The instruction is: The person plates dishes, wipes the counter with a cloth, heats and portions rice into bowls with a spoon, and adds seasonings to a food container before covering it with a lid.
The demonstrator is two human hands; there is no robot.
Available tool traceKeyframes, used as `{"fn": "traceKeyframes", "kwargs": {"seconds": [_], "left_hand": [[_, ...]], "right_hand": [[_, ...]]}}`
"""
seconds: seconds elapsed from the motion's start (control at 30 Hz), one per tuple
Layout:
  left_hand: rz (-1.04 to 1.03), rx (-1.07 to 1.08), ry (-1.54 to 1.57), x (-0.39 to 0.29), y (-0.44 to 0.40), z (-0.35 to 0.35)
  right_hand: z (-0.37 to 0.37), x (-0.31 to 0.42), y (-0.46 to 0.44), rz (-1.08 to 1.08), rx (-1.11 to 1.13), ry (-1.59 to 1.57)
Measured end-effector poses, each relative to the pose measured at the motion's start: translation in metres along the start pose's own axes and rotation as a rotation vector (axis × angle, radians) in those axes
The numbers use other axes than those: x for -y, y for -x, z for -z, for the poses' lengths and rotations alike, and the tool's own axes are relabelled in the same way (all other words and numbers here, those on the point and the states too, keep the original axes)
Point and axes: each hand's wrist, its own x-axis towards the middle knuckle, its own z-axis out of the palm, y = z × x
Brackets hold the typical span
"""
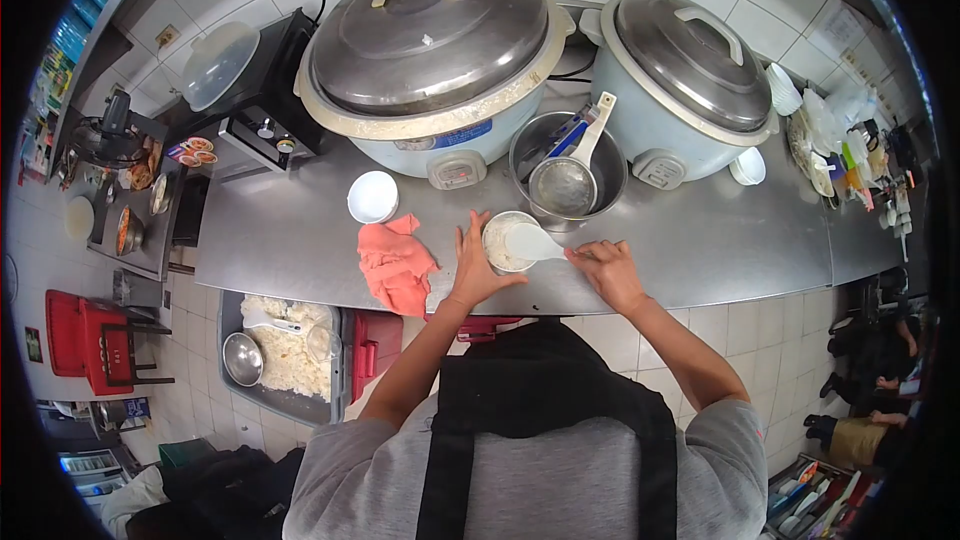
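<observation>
A white bowl [494, 258] of rice stands on the steel counter near its front edge. My left hand [477, 265] is at the bowl's left side, its fingers spread and the thumb apart. My right hand [610, 272] pinches the handle of a white rice paddle [535, 242], whose flat blade lies over the rice. An orange cloth [393, 262] is left of my left hand, with an empty white bowl [373, 197] just behind it. Behind the rice bowl stands a metal pot [618, 172] holding a strainer [563, 187].
Two large rice cookers [430, 50] [690, 70] with lids line the back. At lower left, a grey bin [232, 315] holds rice, a paddle and a metal bowl. Bags and utensils [850, 150] lie at right. People [880, 390] are at the far right.
</observation>
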Motion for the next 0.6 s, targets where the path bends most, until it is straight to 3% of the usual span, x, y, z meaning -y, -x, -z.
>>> {"fn": "traceKeyframes", "kwargs": {"seconds": [0.13, 0.33, 0.43, 0.6], "left_hand": [[0.021, -0.012, 0.077, -0.001, -0.001, -0.009], [0.076, -0.026, 0.216, -0.001, 0.002, -0.015], [0.061, -0.027, 0.225, -0.001, 0.004, -0.010], [0.101, -0.021, 0.395, -0.001, 0.010, -0.012]], "right_hand": [[0.032, 0.021, -0.014, -0.134, -0.107, -0.189], [0.019, 0.039, -0.033, -0.111, -0.149, -0.028], [0.010, 0.043, -0.025, -0.030, -0.035, 0.071], [0.035, 0.051, -0.027, -0.122, -0.126, -0.069]]}}
